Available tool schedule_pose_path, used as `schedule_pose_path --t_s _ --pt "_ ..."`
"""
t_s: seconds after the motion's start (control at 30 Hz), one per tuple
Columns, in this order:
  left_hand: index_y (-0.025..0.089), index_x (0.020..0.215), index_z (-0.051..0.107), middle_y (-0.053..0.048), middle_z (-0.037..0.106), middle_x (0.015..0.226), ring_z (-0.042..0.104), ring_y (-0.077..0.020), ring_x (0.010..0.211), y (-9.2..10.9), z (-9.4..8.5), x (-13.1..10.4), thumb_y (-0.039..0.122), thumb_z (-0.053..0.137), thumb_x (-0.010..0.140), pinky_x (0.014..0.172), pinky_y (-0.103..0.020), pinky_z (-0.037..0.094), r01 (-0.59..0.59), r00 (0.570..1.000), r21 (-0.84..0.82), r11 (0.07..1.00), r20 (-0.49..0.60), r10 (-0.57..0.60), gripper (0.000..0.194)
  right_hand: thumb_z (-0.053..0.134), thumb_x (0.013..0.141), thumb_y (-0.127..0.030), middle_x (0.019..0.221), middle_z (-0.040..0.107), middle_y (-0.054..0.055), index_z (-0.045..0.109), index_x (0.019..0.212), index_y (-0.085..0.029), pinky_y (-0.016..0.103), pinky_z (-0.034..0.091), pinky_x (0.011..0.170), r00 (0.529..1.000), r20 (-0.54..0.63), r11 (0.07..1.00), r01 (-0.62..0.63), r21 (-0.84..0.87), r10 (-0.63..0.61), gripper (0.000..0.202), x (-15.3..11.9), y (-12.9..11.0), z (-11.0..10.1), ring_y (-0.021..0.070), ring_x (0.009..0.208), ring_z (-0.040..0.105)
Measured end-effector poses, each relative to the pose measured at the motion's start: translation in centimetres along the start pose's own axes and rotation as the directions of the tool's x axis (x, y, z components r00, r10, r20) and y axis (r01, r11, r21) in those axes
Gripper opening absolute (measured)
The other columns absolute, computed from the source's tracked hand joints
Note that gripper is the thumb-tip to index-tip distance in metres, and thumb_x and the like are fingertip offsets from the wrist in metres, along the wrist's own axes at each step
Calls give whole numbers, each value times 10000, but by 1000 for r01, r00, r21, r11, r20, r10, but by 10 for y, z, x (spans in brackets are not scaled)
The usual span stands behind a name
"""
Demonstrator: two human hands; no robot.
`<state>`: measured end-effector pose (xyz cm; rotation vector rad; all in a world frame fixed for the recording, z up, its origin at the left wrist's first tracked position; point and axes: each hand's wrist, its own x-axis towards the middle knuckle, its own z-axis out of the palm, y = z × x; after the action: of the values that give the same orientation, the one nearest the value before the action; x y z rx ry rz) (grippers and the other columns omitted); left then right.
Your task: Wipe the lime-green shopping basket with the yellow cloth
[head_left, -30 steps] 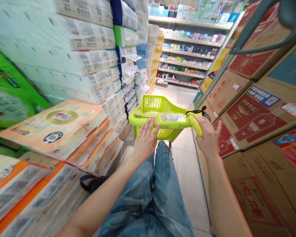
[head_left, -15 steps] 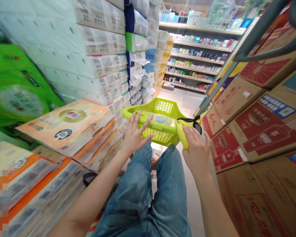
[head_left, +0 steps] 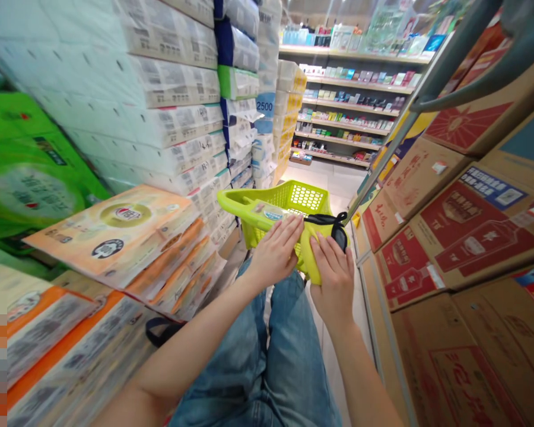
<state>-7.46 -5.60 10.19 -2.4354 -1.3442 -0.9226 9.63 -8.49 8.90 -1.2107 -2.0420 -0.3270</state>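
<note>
A lime-green plastic shopping basket [head_left: 309, 196] with holes in its walls stands before my knees. My left hand [head_left: 276, 249] lies over its near rim and handle, fingers pressed together and curved down, right beside a yellow cloth [head_left: 310, 255]. The cloth is draped over the basket's right end, and my right hand [head_left: 333, 270] grips it there with fingers bent. A black cord [head_left: 327, 219] tied in a knot and a dark rounded piece [head_left: 340, 239] sit at that same corner, beyond the right fingertips. Part of the handle is hidden under both hands.
Stacked tissue packs [head_left: 178, 83] rise on the left, with orange packs [head_left: 115, 228] lower and nearer. Cardboard cartons [head_left: 471, 231] form a wall on the right behind a grey metal pole [head_left: 382, 160]. Shelves [head_left: 347, 101] of small boxes stand ahead.
My left hand has moved right along the basket handle, from spread fingers to fingers together beside the cloth. My right hand and the cloth shifted slightly left in view.
</note>
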Motion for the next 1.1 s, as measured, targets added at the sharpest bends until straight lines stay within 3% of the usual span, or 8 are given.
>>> schedule_pose_path --t_s 0.1,0.2,0.3,0.4,0.63,0.83,0.97,1.1 --pt "117 1555 291 -120 326 1625 225 -241 1540 -10 1 -5 157 467 894 1245 -446 259 17 998 -22 1000 -53 -18 685 403 819 -60 1508 536 72 458 1482 -253 529 149 1254 997 -65 996 -46 78 51 693 -17 16 1 232 1466 410" --pt "158 1541 332 -95 394 1594 269 -240 1525 -17 -1 -8 139 483 878 1241 -462 277 21 998 -36 999 -61 -23 680 430 859 -123 1481 564 70 518 1446 -280 609 208 1223 955 -122 929 -226 292 271 613 -16 44 4 270 1427 468" --pt "169 1525 364 -78 430 1573 327 -231 1498 -23 -1 -7 122 490 864 1251 -455 265 39 997 -49 998 -61 -42 675 536 833 -184 1401 638 53 591 1387 -279 570 371 1164 895 46 715 -385 583 445 565 3 73 5 284 1348 555" --pt "162 1515 376 -76 439 1567 349 -230 1484 -27 0 -5 119 497 856 1255 -452 264 53 996 -61 997 -73 -58 672 575 794 -181 1331 685 45 651 1327 -253 510 431 1141 882 171 608 -432 666 440 543 18 84 3 281 1311 588" --pt "130 1506 381 -84 442 1562 348 -225 1484 -15 3 -5 81 464 850 1262 -433 255 87 992 -46 995 -88 -91 663 374 746 -17 1538 499 60 470 1487 -262 526 321 1209 952 -65 924 -271 270 298 786 -7 20 -4 225 1464 417" --pt "94 1462 432 -137 471 1534 357 -245 1480 -8 3 -7 89 458 850 1246 -456 288 92 992 -40 995 -83 -95 612 393 772 0 1562 463 75 383 1529 -237 523 183 1258 994 26 994 -105 2 105 793 6 -37 17 225 1496 361" --pt "102 1445 458 -130 487 1522 370 -240 1475 -10 1 -6 84 449 853 1241 -444 300 98 991 -50 994 -85 -102 593 382 752 14 1573 447 71 365 1536 -221 507 151 1271 996 65 997 -66 34 63 818 0 -34 16 200 1501 351" --pt "159 1506 392 -80 463 1548 367 -214 1476 -9 3 -6 61 447 834 1251 -437 281 106 990 -69 992 -91 -112 681 372 731 14 1593 416 58 376 1537 -263 552 161 1262 985 -7 976 -172 136 175 853 -20 3 2 209 1515 317"
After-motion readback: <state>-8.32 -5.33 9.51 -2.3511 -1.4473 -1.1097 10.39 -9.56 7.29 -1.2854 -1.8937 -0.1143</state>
